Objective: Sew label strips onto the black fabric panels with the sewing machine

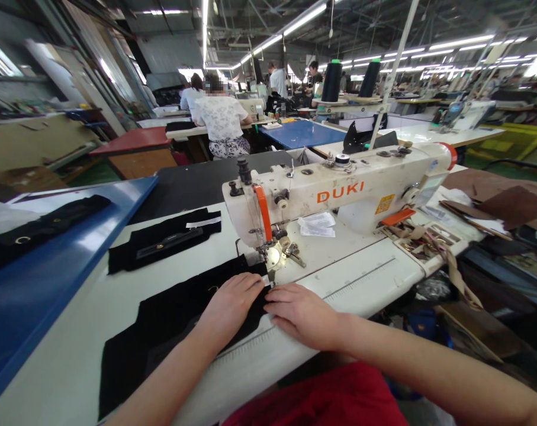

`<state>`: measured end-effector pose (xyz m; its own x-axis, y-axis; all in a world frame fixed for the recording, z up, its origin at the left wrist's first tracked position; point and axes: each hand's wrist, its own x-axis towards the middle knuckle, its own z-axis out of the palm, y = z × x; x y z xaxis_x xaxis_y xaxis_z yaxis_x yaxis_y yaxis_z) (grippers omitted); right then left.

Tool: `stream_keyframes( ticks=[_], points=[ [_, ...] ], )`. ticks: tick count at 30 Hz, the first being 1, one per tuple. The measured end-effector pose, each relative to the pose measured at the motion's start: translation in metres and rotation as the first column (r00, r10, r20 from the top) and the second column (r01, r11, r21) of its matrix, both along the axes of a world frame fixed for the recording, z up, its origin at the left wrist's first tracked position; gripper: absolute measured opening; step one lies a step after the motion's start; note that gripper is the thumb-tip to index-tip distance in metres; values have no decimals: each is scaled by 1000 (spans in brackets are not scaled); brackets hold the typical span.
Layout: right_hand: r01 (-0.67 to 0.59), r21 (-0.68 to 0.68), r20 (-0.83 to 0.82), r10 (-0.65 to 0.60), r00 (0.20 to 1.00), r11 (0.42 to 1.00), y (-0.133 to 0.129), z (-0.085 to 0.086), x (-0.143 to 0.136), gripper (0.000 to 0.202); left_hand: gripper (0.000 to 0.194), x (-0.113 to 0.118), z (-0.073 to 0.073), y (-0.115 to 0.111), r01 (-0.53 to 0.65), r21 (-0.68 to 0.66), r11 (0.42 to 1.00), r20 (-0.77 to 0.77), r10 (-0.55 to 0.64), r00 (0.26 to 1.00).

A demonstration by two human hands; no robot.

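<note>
A large black fabric piece [161, 319] lies on the white sewing table, its right end at the needle area of the white sewing machine [295, 195]. My left hand [230, 305] rests flat on that fabric, fingertips beside a small white label [266, 280] near the presser foot. Just right of it, my right hand [301, 316] touches the fabric's right edge, its fingers close together; whether they pinch the edge is not clear. The machine's lamp lights the needle plate [273, 257]. Further back left lies another black piece [166, 239] with a white strip on it.
White labels [317, 225] lie on the machine bed. A tray of small items [430, 248] sits at the right, with brown pieces [510, 207] beyond. At the left, a blue board [73, 266] bears black fabric. Thread cones [331, 83] stand behind; people sit further back.
</note>
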<state>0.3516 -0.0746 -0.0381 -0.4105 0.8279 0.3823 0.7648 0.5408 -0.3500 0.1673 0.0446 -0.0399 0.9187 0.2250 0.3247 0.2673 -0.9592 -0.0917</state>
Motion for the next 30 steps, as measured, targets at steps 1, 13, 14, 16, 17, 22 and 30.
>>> stream_keyframes(
  ticks=[1, 13, 14, 16, 17, 22, 30],
  points=[
    [9, 1, 4, -9, 1000, 1000, 4, 1, 2, 20, 32, 0, 0, -1, -6, -9, 1000, -10, 5, 1000],
    [70, 76, 293, -90, 952, 995, 43, 5, 22, 16, 41, -4, 7, -21, -145, -125, 982, -89, 134, 987],
    [65, 85, 303, -88, 949, 994, 45, 5, 23, 16, 42, -4, 6, -20, -143, -124, 982, -96, 131, 987],
    [62, 105, 311, -92, 946, 993, 48, 3, 24, 16, 43, -3, 5, -17, -145, -125, 982, -105, 132, 986],
    [63, 117, 311, -97, 945, 991, 50, 2, 24, 16, 43, -2, 5, -15, -149, -128, 981, -109, 136, 985],
    [77, 166, 293, -124, 948, 983, 60, -2, 26, 18, 43, 5, 3, -4, -177, -165, 970, -112, 160, 981],
    [36, 179, 207, -74, 976, 983, 59, -5, 28, 20, 44, 3, 3, -1, -171, -228, 958, -101, 152, 983]
  ],
)
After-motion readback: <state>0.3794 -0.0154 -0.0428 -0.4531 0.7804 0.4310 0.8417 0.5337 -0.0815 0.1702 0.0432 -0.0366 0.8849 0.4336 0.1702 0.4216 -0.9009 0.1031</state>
